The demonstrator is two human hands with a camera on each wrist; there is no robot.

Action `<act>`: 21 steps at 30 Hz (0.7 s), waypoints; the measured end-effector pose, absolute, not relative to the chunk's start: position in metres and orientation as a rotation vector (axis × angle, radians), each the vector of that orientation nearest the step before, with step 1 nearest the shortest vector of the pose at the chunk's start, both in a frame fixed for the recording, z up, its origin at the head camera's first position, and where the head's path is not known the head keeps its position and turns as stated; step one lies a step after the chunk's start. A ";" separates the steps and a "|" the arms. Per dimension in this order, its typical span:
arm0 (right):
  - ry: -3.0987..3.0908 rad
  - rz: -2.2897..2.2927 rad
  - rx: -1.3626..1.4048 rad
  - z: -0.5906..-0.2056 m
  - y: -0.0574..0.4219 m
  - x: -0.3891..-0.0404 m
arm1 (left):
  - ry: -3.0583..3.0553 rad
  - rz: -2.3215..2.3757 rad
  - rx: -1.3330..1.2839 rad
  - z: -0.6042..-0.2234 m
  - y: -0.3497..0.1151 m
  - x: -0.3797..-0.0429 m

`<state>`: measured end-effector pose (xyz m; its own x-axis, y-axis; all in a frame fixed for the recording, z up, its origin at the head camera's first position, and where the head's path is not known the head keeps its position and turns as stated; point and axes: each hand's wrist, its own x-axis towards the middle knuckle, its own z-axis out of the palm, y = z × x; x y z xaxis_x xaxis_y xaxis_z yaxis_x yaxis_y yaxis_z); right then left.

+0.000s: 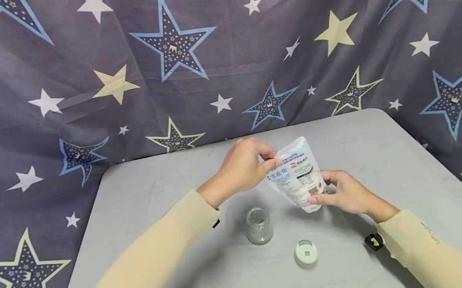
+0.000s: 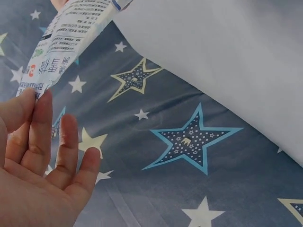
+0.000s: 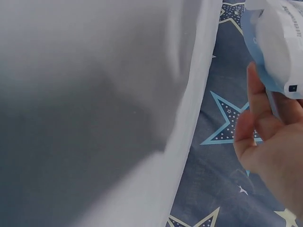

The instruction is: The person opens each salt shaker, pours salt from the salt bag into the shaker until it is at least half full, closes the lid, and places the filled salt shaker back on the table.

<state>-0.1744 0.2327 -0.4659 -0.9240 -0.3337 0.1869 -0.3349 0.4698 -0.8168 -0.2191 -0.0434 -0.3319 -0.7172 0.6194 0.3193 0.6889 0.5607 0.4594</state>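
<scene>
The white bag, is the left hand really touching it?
Touching. The left wrist view shows the left hand pinching the white bag by its edge, between thumb and fingers.

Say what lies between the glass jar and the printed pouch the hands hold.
Only bare grey tabletop shows between the glass jar and the printed pouch, seen in the head view.

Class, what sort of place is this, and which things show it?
Probably a makeshift filming setup: a star-printed fabric backdrop behind a grey-covered table, with a glass jar standing on it.
</scene>
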 end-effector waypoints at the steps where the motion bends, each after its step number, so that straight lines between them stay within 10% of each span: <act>1: -2.691 1.506 0.631 -0.465 0.233 -0.173 | -2.669 -0.869 -1.119 -0.332 -0.045 -0.218; 21: -2.658 1.719 0.812 -0.458 0.229 -0.163 | -2.673 -1.029 -1.102 -0.342 -0.071 -0.210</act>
